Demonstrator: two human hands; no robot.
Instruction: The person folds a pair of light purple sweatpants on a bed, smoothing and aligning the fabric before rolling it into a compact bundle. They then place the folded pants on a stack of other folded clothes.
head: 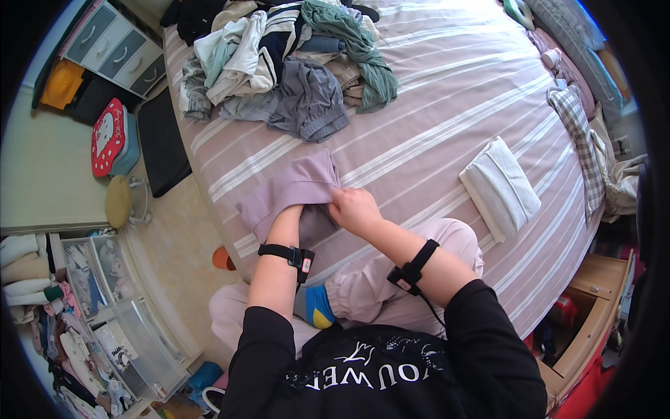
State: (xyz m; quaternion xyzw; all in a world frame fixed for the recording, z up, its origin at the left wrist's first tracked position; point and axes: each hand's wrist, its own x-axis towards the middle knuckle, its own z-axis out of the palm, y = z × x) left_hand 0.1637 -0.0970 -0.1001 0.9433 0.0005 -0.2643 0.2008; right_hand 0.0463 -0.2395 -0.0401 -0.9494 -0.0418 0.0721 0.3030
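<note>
A mauve garment [303, 180] is bunched on the bed in front of me. My right hand [356, 209] pinches its edge between thumb and fingers. My left hand is tucked inside the cloth, so only the left forearm [277, 230] shows and the fingers are hidden. Beyond the garment lies a heap of clothes [256, 57], with grey elastic-waist shorts [311, 99] at its near side and a green cloth [374, 68] at its right. Off to the right rests a folded light grey garment [502, 188], flat on the bedsheet.
A striped bedsheet [445, 110] covers the bed. At the bed's right edge hangs a checked cloth [581, 141]. Left on the floor are a round stool [118, 201], a red-lidded box [110, 137] and an orange slipper [224, 258]. An open wooden drawer [586, 314] stands lower right.
</note>
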